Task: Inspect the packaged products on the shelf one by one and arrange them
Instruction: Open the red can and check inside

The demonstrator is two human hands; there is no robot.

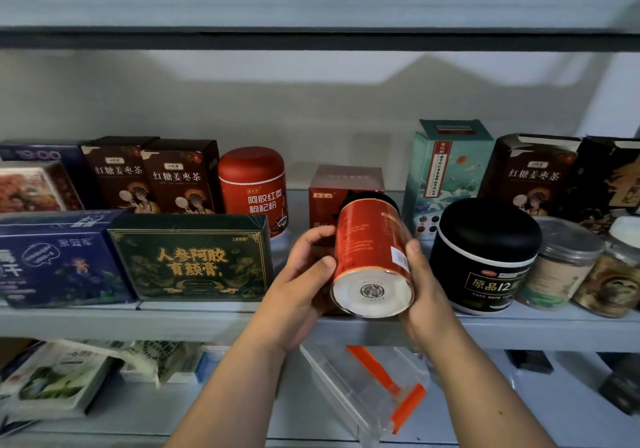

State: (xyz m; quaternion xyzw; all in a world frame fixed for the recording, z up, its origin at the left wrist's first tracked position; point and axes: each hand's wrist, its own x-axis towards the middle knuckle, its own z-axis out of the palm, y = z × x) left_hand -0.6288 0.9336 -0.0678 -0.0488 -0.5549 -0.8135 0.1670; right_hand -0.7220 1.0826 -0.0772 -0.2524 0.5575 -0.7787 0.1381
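- Shelf (207, 323): a pale board that runs the full width. Its front edge passes just under the hands.
- Blue box (59, 260): lies at the front left, with its face close to the shelf edge.
- Green box (190, 257): touches the blue box on its right and also sits at the front edge.
- Black jar (485, 257): stands upright at the front right, near the edge, with clear jars (561, 264) just beside it.
- Teal box (446, 177): stands upright at the back, behind the black jar.
- Red jar (254, 188): stands upright behind the green box's right end.
- Maroon box (346, 184): stands at the back and is partly hidden by the can. There is bare shelf between it and the red jar.
- Can (372, 257): red, and tilted so its white base faces the camera and its dark lid points to the back. It is held over the open gap between the green box and the black jar, above the front edge.
- Left hand (304, 274): its fingers curl round the can's left side, and the thumb lies near the base rim.
- Right hand (422, 285): grips the can's right side, with the thumb pressed on the label.
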